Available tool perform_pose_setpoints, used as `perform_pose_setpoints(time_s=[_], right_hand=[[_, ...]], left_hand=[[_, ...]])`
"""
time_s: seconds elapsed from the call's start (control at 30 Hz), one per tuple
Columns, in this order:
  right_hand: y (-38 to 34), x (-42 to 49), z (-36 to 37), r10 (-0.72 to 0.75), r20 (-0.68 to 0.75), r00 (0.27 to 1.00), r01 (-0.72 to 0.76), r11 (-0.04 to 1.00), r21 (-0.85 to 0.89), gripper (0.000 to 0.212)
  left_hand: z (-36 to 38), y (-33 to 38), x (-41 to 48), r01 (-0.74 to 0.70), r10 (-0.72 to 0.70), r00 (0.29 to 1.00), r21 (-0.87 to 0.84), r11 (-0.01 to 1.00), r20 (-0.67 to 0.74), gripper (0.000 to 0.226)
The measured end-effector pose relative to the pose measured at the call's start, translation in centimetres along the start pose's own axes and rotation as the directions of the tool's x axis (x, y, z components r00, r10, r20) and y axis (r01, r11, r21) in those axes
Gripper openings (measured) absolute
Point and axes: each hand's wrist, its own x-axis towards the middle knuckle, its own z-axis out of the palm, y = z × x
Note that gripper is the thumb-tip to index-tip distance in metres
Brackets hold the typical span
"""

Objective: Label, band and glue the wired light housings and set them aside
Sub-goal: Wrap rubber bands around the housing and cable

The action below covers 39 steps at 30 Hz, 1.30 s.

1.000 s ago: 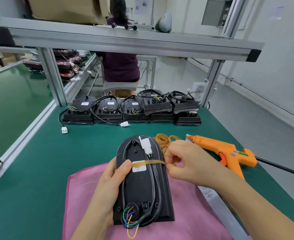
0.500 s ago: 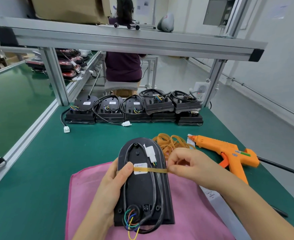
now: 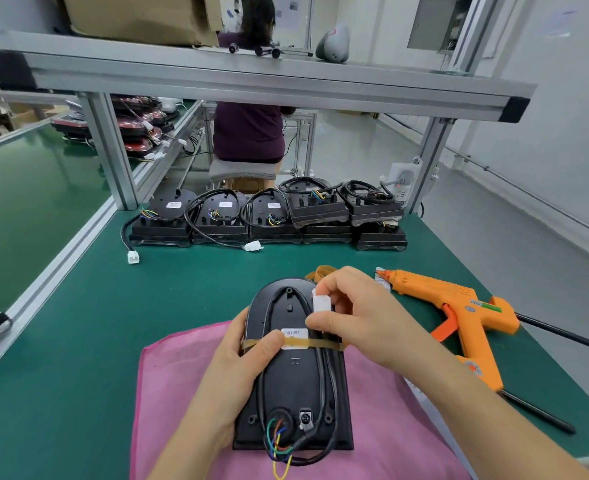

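Hands on the light housing (image 3: 296,379): left hand (image 3: 237,372) curled round its edge, right hand (image 3: 362,317) pinched on its white connector (image 3: 319,301).

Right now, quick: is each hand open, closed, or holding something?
Left hand: grips the black housing by its left edge, thumb on the rubber band.
Right hand: pinches the white plug at the housing's top.

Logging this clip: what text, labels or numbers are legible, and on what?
Nothing can be quoted with confidence.
White label on the held housing: printed characters, too blurred.
Stickers on the orange glue gun: too small.
White tags on the stacked housings: too small.
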Motion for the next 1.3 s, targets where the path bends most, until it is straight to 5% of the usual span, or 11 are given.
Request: perform_pose_setpoints(time_s=[0.2,0.4,0.5,0.63,0.73,0.97,1.0,1.1,1.13,1.27,1.3], right_hand=[[-0.1,0.6,-0.3,0.087,-0.087,0.992,-0.072,0.985,0.159,0.027],[0.0,1.3,-0.4,0.105,0.009,0.994,-0.105,0.981,0.166,0.022],[0.2,1.6,-0.9,0.25,0.046,0.967,-0.248,0.89,0.382,0.008],[1.0,0.4,-1.1,0.35,0.225,0.909,-0.41,0.663,0.626,0.047],[1.0,-1.3,0.1,0.209,0.434,0.876,-0.447,0.69,0.569,0.05],[1.3,-2.6,3.2,0.243,0.296,0.924,-0.383,0.564,0.731,0.065],[1.5,-2.7,3.4,0.239,0.277,0.931,-0.363,0.523,0.771,0.066],[1.8,-3.2,4.0,0.246,0.237,0.94,-0.32,0.39,0.864,0.069],[1.9,-3.4,4.2,0.248,0.239,0.939,-0.314,0.333,0.889,0.069],[2.0,-3.9,5.0,0.264,0.268,0.927,-0.319,0.177,0.931,0.071],[2.0,-4.0,5.2,0.276,0.271,0.922,-0.322,0.157,0.934,0.072]], left_hand=[[-0.5,0.1,0.0,-0.023,0.019,0.999,0.112,0.993,0.041,0.06],[-0.9,0.4,0.2,-0.026,0.022,0.999,0.092,0.995,0.047,0.056],[-1.3,0.2,0.3,0.023,-0.023,1.0,0.023,0.999,0.002,0.054],[-2.0,-0.5,0.3,0.046,-0.046,0.999,-0.039,0.998,0.004,0.052],[-1.9,-0.3,0.4,0.062,-0.06,0.997,-0.05,0.997,0.04,0.05],[-0.6,2.6,0.4,0.021,-0.016,0.981,-0.025,0.999,0.192,0.052],[-0.4,3.5,0.3,0.028,-0.02,0.975,-0.034,0.999,0.223,0.058],[0.1,5.1,-0.5,0.125,-0.093,0.951,-0.091,0.988,0.296,0.146],[0.6,5.6,-0.6,0.156,-0.118,0.952,-0.116,0.981,0.282,0.148],[-2.0,2.9,-1.8,0.163,-0.132,0.952,-0.093,0.982,0.275,0.056],[-2.3,2.3,-1.6,0.162,-0.138,0.964,-0.088,0.983,0.227,0.055]])
